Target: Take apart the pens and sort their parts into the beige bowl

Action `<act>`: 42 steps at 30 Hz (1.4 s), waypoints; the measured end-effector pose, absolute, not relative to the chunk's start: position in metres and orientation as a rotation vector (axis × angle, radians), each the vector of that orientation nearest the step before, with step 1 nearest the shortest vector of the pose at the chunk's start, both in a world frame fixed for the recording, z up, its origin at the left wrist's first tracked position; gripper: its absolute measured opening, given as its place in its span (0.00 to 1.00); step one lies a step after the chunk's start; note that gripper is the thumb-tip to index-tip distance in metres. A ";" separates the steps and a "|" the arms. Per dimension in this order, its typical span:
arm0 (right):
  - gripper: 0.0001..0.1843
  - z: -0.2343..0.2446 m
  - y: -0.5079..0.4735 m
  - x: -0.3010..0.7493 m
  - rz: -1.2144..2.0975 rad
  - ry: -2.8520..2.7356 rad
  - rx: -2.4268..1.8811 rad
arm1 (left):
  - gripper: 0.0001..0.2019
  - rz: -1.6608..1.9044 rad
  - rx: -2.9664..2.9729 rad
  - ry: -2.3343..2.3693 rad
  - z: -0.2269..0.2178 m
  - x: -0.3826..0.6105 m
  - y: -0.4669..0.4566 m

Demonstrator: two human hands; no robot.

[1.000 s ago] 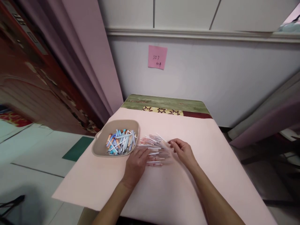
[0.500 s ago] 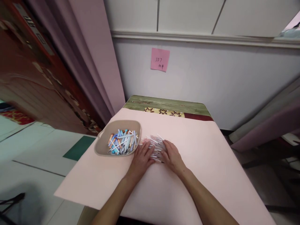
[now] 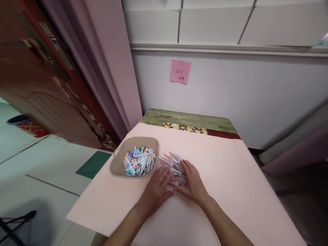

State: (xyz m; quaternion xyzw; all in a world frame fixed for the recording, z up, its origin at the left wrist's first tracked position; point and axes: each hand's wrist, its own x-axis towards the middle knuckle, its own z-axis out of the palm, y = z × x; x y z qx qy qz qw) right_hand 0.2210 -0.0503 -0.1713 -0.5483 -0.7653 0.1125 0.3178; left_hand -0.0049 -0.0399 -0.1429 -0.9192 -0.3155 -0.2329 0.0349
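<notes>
A pile of slim pens (image 3: 174,163), white, clear and pinkish, lies on the pale pink sheet between my two hands. On the left side of the pile, my left hand (image 3: 156,187) is stretched out, its fingertips against the near-left pens. My right hand (image 3: 192,180) rests along the right edge, fingers extended and thumb at the near end. Neither hand is closed around anything. Just left of the pile stands a beige basket (image 3: 115,168), holding several blue, lilac and orange-brown pens (image 3: 138,160) with thin white ones across them.
The pink sheet (image 3: 220,191) covers most of the table, whose green patterned end (image 3: 189,116) shows at the back. A pink note (image 3: 180,71) is stuck on the white wall. A red-brown door (image 3: 48,78) and a mauve curtain (image 3: 115,61) stand to the left.
My left hand has drawn back slightly toward me, uncovering more of the pile's left side. My right thumb has come in lower along the near pens. The camera view has shifted a little.
</notes>
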 end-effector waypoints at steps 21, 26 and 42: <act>0.40 -0.027 -0.025 0.200 1.090 -0.999 -1.514 | 0.42 -1.607 -3.505 -2.320 -0.024 0.076 0.003; 0.40 -0.011 -0.048 0.185 1.123 -0.967 -1.460 | 0.43 -1.575 -3.526 -2.456 -0.011 0.069 -0.012; 0.39 0.020 -0.096 0.161 1.009 -1.010 -1.403 | 0.40 -1.760 -3.516 -2.143 0.018 0.054 -0.062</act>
